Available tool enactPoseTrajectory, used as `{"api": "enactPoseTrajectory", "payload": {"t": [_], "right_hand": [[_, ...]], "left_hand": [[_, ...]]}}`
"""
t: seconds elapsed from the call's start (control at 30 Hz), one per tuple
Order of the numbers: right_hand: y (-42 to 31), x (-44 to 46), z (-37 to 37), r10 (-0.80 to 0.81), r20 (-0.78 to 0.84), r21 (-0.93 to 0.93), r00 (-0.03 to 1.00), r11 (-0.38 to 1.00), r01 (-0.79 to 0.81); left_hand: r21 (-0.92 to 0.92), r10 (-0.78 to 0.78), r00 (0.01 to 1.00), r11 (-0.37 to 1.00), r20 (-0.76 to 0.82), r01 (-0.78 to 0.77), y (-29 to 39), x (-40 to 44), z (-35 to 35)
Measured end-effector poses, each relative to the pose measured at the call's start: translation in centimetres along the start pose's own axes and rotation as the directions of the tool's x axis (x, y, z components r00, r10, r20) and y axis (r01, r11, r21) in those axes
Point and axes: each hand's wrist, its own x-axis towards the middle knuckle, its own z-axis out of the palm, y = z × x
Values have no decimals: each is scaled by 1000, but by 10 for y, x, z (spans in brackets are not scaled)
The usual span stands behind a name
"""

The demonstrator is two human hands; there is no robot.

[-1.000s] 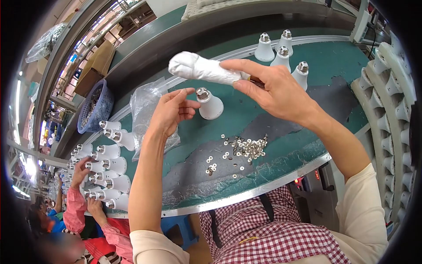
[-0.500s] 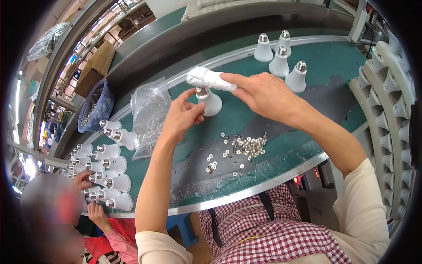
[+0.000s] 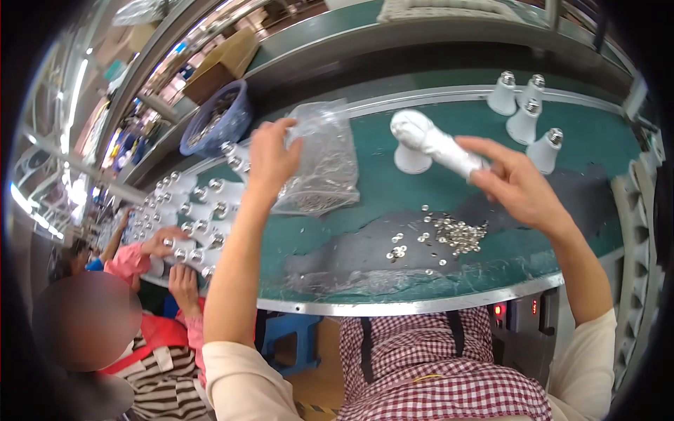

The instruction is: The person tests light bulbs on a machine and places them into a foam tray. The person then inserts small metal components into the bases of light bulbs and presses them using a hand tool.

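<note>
My right hand (image 3: 518,181) grips the handle end of a white-wrapped tool (image 3: 442,149) with a thick, rounded head. That head is over a white LED bulb (image 3: 412,161) standing on the green work surface, and hides its top. My left hand (image 3: 272,156) is raised at the left with thumb and fingers apart, nothing visible in it. Close beside it is a bulb with a metal screw base (image 3: 236,158), partly hidden. A clear plastic bag (image 3: 323,151) of small metal parts lies just right of my left hand. Small round metal pieces (image 3: 458,235) are heaped on a dark grey patch.
Several bulbs (image 3: 523,126) stand at the back right, and many more (image 3: 200,210) at the left. A co-worker's hands (image 3: 184,286) are among the left ones. A blue basket (image 3: 219,123) sits behind the bag. White racks (image 3: 632,231) line the right side.
My left hand has left the bulb and moved left towards the other bulbs. My right hand still holds the wrapped tool over the standing bulb. The camera view has turned left.
</note>
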Motion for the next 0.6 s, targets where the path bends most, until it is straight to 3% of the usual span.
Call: {"api": "enactPoseTrajectory", "payload": {"t": [0.07,0.1,0.17,0.2,0.23,0.3,0.33,0.4,0.47,0.53,0.6], "right_hand": [[-3,-3,13,313,277,342,909,852,-397],[3,2,22,334,372,470,866,737,-486],[28,16,40,325,493,651,807,478,-590],[40,22,46,309,517,718,799,352,-601],[50,27,50,326,495,728,806,352,-589],[63,34,50,311,495,832,812,101,-546],[65,34,45,332,469,845,819,102,-525],[70,32,35,440,337,916,832,52,-398],[79,32,23,516,253,943,818,60,-329],[89,33,11,535,109,989,837,27,-146],[100,34,4,553,66,996,830,8,-84]], "left_hand": [[348,-143,990,928,8,131,-32,-4,-16],[349,-138,990,928,4,128,-52,-7,-18],[124,-415,869,910,270,396,-88,-14,-13],[96,-388,860,921,332,378,-94,-17,-13],[67,-354,848,931,393,358,-96,-22,-13],[65,-305,911,952,278,299,-93,-32,-12],[60,-395,865,916,311,397,-84,-32,-19],[108,-354,909,935,218,338,-99,-35,-19],[167,-314,943,941,107,294,-64,-22,-39],[128,-319,942,944,104,305,-19,-3,-53],[-85,-175,980,979,92,183,20,8,-46]]}}
